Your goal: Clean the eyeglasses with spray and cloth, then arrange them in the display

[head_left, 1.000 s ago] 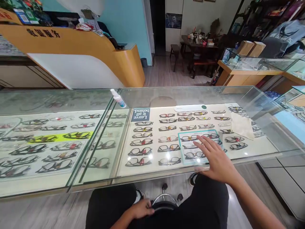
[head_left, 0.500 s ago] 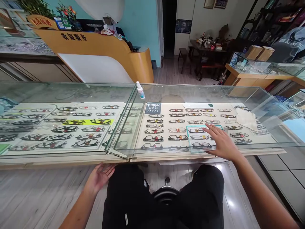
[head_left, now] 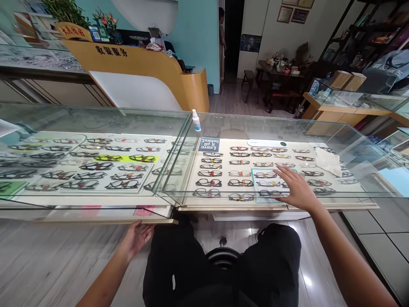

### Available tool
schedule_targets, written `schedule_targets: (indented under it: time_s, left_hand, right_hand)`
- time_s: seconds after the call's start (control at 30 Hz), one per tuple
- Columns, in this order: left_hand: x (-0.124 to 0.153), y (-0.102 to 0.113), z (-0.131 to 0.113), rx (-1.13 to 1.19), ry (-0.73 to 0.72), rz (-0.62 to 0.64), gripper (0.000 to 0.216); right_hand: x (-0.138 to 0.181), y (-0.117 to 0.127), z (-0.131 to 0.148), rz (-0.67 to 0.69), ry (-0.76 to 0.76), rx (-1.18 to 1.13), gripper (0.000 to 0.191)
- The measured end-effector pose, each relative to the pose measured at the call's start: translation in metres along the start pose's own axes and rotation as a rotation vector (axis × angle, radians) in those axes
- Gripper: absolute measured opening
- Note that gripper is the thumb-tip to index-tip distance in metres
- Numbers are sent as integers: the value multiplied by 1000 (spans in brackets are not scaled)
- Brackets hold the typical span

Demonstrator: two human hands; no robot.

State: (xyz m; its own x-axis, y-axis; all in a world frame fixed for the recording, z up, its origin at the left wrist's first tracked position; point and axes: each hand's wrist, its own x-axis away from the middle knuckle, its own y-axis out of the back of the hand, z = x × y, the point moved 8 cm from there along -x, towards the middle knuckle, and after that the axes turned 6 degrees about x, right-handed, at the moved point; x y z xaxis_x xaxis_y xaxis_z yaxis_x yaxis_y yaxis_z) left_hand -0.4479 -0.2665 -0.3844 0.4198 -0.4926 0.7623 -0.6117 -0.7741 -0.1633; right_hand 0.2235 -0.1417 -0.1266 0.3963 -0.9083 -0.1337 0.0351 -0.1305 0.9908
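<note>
My left hand [head_left: 135, 241] is at the front edge of a pulled-out drawer [head_left: 111, 221] under the left glass showcase. Its fingertips hook beneath the edge, partly hidden, with the palm turned up. My right hand [head_left: 298, 189] rests with fingers stretched on the top of the right glass showcase [head_left: 275, 132]. Below that hand, inside the case, lie a teal-bordered tray [head_left: 253, 187] and rows of eyeglasses [head_left: 241, 183]. More eyeglasses [head_left: 122, 184] fill the left case. Pink and white items [head_left: 143, 211] show inside the drawer.
A white spray bottle [head_left: 196, 121] stands on the glass near the joint of the cases. A white cloth [head_left: 328, 161] lies at the right. My legs [head_left: 179, 256] straddle a black stool [head_left: 223, 257]. Beyond stand a wooden counter [head_left: 153, 64] and a person [head_left: 221, 42] by the doorway.
The left drawer has slid out toward me, with my left hand at its edge. My right hand stays on the glass. A person has appeared by the doorway, and my view has shifted slightly.
</note>
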Motion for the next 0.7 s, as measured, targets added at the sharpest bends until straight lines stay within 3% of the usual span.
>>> schedule_targets:
  time_s: [0.27,0.4,0.47,0.5,0.53,0.57,0.67,0.7]
  left_hand:
    - [35,53,17,-126,44,-32,2]
    - [74,67,25,-400,133,-71,8]
    - [113,57,26,-665,197,67,19]
    - [138,38,25,-879,156,298,25]
    - [166,15,16,-1044,9,500,29]
    - [188,1,-5,-1118,-189,502,36]
    - [238,-28,-85,-1168,-786,122,51]
    - [246,-39,-100,-1221,-897,81,53]
  right_hand:
    - [1,-1,-2,-2,-1,27,97]
    - [2,-2,-1,-14,8,46,96]
    - [2,-1,0,-19,13,49,96]
    - [2,0,1,-18,17,50,96]
    - [3,0,2,-16,20,49,95]
    - [3,1,3,-14,21,48,94]
    - [2,4,5,-10,15,49,91]
    - [1,4,5,-8,12,50,91]
